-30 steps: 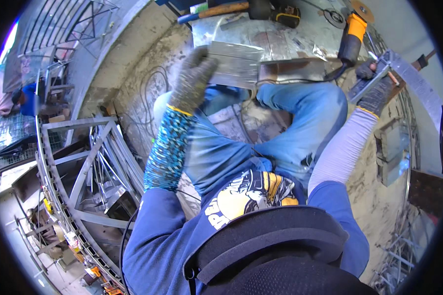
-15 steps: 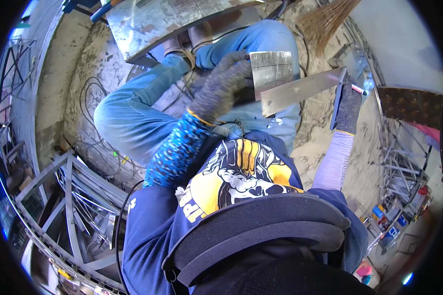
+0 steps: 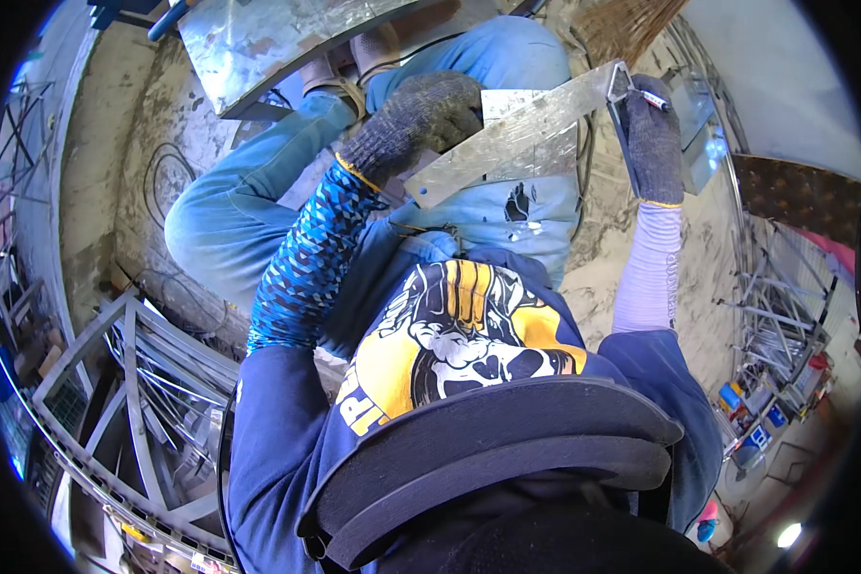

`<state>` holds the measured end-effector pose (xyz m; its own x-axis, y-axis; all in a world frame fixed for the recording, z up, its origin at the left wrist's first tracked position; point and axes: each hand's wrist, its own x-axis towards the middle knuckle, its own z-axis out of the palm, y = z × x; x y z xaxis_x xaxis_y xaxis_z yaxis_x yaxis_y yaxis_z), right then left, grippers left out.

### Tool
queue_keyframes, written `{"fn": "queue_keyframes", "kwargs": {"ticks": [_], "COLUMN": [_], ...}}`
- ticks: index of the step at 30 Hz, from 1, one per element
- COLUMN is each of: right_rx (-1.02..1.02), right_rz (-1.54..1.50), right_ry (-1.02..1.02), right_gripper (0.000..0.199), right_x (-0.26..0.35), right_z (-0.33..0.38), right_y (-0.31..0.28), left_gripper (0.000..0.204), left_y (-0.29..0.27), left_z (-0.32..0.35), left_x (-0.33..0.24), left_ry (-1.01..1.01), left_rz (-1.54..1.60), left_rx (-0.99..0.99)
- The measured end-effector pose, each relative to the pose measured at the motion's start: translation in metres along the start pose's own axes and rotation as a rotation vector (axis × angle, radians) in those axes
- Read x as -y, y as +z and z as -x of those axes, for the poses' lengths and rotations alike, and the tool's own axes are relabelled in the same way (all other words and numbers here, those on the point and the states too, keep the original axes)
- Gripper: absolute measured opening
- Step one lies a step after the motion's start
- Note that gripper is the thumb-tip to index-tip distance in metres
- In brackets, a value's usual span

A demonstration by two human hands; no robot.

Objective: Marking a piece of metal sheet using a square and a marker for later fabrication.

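My right hand (image 3: 654, 143), in a dark grey knitted glove, is closed around the stock of a metal try square (image 3: 526, 124). A white marker pen (image 3: 652, 99) with a dark tip sticks out of the same grip. The square's long blade slants down to the left, across a piece of sheet metal (image 3: 553, 158) above my lap. At that sheet's left edge is my left hand (image 3: 421, 120), gloved alike, its fingers curled in against the metal. Its fingertips are partly hidden. Under the sheet are my blue jeans (image 3: 521, 206), with dark and white marks on the thigh.
A low metal-topped bench (image 3: 258, 48) stands ahead on the left. Beyond my right hand lie a straw broom (image 3: 627, 29) and a metal box-like piece (image 3: 700, 143). At the lower left, a steel frame (image 3: 132, 402) holds metal lengths. A cable (image 3: 158, 182) curls on the floor.
My right hand has moved away from my body, and the square's blade has slid left across the sheet metal. My left hand has shifted slightly farther off, still at the sheet's edge.
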<state>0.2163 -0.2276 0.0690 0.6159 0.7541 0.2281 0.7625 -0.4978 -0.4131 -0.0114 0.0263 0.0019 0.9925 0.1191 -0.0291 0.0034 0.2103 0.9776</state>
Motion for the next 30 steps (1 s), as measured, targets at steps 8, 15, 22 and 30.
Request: {"fn": "queue_keyframes", "kwargs": {"ticks": [8, 15, 22, 30], "right_rx": [0.017, 0.057, 0.052, -0.457], "right_rz": [-0.195, 0.206, 0.27, 0.18], "right_ry": [0.281, -0.15, -0.156, -0.2], "right_gripper": [0.02, 0.025, 0.025, 0.025], "right_x": [0.01, -0.009, -0.016, 0.034], "right_z": [-0.006, -0.037, -0.037, -0.044], "right_y": [-0.007, 0.012, 0.018, 0.016], "left_gripper": [0.025, 0.028, 0.048, 0.051], "left_y": [0.016, -0.024, 0.018, 0.006], "left_z": [-0.032, -0.042, 0.008, -0.004], "left_x": [-0.036, 0.017, -0.038, -0.016], "left_ry": [-0.099, 0.317, -0.142, -0.025], "left_rz": [-0.232, -0.359, -0.215, -0.179], "left_rx": [-0.093, -0.044, 0.028, 0.107]}}
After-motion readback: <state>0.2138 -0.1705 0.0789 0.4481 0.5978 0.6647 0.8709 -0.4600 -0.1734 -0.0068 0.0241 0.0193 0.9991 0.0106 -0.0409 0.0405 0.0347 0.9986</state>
